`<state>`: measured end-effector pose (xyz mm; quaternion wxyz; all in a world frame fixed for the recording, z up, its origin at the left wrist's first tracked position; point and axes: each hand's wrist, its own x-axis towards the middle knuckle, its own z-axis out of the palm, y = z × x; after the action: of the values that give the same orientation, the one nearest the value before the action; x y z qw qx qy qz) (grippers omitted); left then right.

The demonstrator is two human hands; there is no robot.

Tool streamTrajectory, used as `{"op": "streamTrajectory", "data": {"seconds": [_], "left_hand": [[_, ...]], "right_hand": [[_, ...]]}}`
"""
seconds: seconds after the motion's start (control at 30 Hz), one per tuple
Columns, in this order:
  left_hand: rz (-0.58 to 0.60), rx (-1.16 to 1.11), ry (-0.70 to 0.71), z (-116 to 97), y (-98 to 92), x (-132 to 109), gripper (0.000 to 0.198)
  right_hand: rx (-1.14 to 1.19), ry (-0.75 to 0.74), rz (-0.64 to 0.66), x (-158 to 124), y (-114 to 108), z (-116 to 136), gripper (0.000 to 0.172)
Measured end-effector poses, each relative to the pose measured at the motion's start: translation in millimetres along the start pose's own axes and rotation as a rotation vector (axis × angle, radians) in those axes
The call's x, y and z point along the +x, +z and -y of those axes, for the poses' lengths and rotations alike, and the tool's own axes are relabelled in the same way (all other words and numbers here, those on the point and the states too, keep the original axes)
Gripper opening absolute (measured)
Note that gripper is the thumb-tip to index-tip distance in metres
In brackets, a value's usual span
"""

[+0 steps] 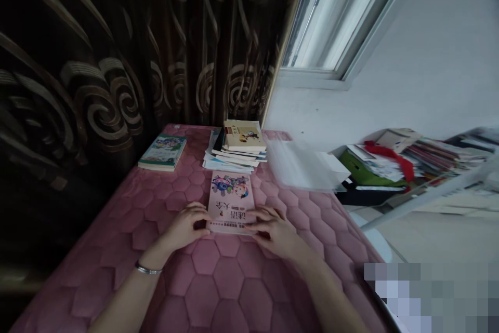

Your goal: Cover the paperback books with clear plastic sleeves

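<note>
A pink book [230, 216] with cartoon figures on its cover lies on the pink quilted surface [218, 276], its title upside down to me. My left hand [189, 225], with a silver bracelet on the wrist, holds the book's left edge between bent fingers and thumb. At the opposite edge, my right hand [275, 230] grips the book, its fingertips lying over the cover's lower right corner. Just beyond the book rises an uneven stack of books [244, 138] and papers, a tan book on top.
A thick green-covered book [161, 151] lies at the far left, near the dark patterned curtain [117, 78]. A blurred white object [302, 164] is right of the stack. Beyond the right edge, a shelf holds papers, a green bag [360, 169] and a red strip [392, 156].
</note>
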<state>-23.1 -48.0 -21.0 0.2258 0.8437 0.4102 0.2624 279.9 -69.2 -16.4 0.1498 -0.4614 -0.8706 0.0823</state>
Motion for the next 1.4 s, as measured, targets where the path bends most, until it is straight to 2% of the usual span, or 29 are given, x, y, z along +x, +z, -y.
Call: {"op": "streamTrajectory", "data": {"seconds": [0.2, 0.27, 0.4, 0.53, 0.6, 0.7, 0.8, 0.93, 1.13, 1.3, 1.4], "left_hand": [[0.014, 0.03, 0.015, -2, 0.8, -1, 0.023], [0.014, 0.074, 0.005, -6, 3.2, -2, 0.026], [0.023, 0.203, 0.005, -23, 14.3, 1, 0.025], [0.052, 0.292, 0.039, -40, 28.6, 8, 0.015], [0.046, 0.314, 0.049, -43, 32.7, 11, 0.013], [0.038, 0.314, 0.047, -43, 32.9, 13, 0.012], [0.045, 0.288, 0.043, -39, 27.7, 11, 0.01], [0.041, 0.207, 0.042, -26, 16.1, 6, 0.012], [0.058, 0.068, 0.069, -3, 2.1, 0, 0.016], [0.083, 0.076, 0.032, -6, 0.0, 2, 0.019], [0.083, 0.106, 0.011, -13, 0.4, 2, 0.019]], "right_hand": [[0.041, -0.007, 0.012, -2, -6, 2, 0.044], [0.037, -0.012, -0.007, -2, -7, 8, 0.041], [0.014, -0.03, -0.057, 6, -2, 31, 0.019], [-0.034, -0.048, -0.07, 18, 15, 50, 0.027], [-0.06, -0.041, -0.086, 23, 23, 53, 0.025], [-0.075, -0.031, -0.121, 24, 29, 50, 0.018], [-0.053, -0.047, -0.111, 21, 26, 44, 0.014], [-0.002, -0.05, -0.078, 12, 13, 29, 0.018], [0.037, 0.046, -0.004, 2, -4, -2, 0.03], [0.078, 0.059, 0.057, 0, -11, -4, 0.04], [0.08, 0.063, 0.045, 4, -12, 3, 0.035]]}}
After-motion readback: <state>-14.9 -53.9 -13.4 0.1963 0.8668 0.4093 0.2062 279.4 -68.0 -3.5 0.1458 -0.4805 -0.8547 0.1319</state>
